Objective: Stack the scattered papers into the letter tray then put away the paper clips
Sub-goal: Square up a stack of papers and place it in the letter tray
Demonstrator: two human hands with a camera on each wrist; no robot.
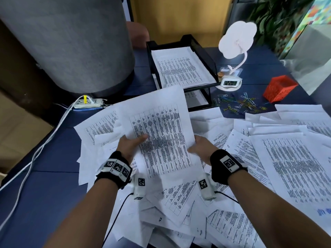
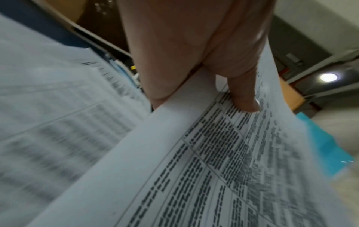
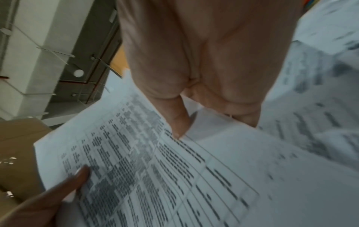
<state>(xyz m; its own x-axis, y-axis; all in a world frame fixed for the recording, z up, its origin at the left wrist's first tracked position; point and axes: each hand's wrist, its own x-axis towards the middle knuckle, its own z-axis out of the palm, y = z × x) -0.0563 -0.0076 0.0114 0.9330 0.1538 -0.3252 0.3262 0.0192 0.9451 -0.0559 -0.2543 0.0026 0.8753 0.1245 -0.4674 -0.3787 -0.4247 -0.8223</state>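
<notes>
A printed sheet of paper point(image 1: 161, 129) is lifted above the pile, held by both hands at its side edges. My left hand point(image 1: 132, 142) pinches the left edge, thumb point(image 2: 244, 98) on the printed face and fingers underneath. My right hand point(image 1: 198, 145) pinches the right edge, thumb point(image 3: 179, 122) on top. The sheet point(image 3: 155, 176) slants up toward the black letter tray point(image 1: 209, 59), which holds printed papers point(image 1: 182, 68). Scattered papers point(image 1: 286, 154) cover the near desk. Coloured paper clips point(image 1: 240, 103) lie loose beside a red mesh box point(image 1: 279, 88).
A large grey cylinder point(image 1: 71, 42) stands at the back left, with a power strip point(image 1: 87, 102) and white cables at its foot. A white cloud-shaped lamp point(image 1: 236, 38) and small clock point(image 1: 230, 83) sit right of the tray. The blue desk point(image 1: 44, 185) shows at left.
</notes>
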